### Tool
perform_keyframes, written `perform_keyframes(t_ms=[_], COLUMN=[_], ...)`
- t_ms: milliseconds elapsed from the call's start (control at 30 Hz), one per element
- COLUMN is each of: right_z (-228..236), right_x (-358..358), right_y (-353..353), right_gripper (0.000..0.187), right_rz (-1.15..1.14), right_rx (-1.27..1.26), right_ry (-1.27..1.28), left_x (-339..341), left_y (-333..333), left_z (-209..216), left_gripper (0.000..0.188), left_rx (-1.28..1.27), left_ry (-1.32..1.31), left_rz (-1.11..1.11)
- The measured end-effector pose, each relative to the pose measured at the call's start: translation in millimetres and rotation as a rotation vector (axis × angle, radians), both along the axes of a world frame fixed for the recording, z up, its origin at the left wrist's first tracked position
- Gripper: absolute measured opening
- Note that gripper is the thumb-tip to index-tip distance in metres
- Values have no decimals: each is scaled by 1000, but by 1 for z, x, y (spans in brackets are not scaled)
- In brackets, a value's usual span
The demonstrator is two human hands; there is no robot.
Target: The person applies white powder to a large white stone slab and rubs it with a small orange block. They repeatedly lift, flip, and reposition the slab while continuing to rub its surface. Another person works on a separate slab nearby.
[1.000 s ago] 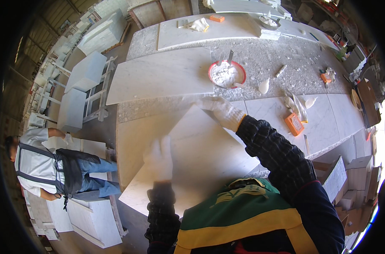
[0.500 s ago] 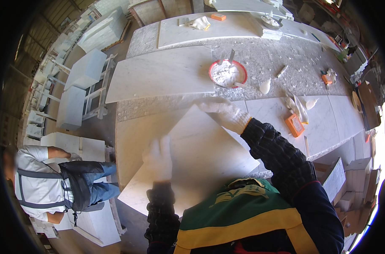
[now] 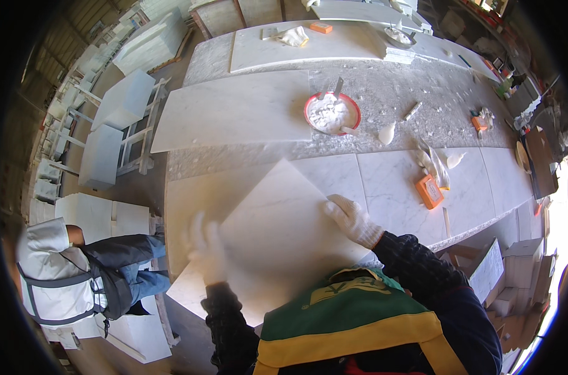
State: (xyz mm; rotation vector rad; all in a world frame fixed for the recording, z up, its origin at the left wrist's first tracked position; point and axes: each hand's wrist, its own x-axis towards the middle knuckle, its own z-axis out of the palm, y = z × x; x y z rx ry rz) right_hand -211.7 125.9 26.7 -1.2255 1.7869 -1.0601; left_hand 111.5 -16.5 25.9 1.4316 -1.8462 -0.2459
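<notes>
A white, faintly veined marble tile (image 3: 278, 212) lies turned cornerwise in front of me, its near part overhanging the bench edge. My gloved right hand (image 3: 353, 222) grips its right edge, fingers bent over the rim. At the tile's left edge is my gloved left hand (image 3: 208, 253), blurred by motion, its fingers stretched and apart. Whether it touches the tile I cannot tell. Beyond the tile, a red-rimmed bowl (image 3: 306, 119) holds white paste or powder with several spatulas stuck in it.
An orange box (image 3: 429, 191) and a glove (image 3: 433, 164) lie on slabs at right. A long marble slab (image 3: 234, 109) rests across the dusty bench (image 3: 384, 94). At left, a person (image 3: 62, 275) in a white shirt stands by stacked white blocks (image 3: 87, 219).
My right hand has slid from the tile's far corner down its right edge. My left hand has moved left and nearer to me. The person at left has shifted.
</notes>
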Motion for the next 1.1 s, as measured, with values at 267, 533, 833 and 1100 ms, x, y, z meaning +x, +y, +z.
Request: perform_keyframes(t_ms=[267,533,833,1100], right_z=[-28,-37,-48,-100], right_x=[-3,5,51,109], right_y=[-5,19,144,243], right_gripper=[39,40,39,39], right_rz=[-50,-285,-773,-1218], right_rx=[-41,65,20,21], right_ry=[-100,-28,-202,-215], left_x=[224,242,201,94], left_y=[135,136,48,-56], left_z=[-109,-143,-32,5], left_gripper=[67,69,65,55], left_rx=[676,567,483,522], left_ry=[161,792,652,340], left_rz=[677,668,364,-99])
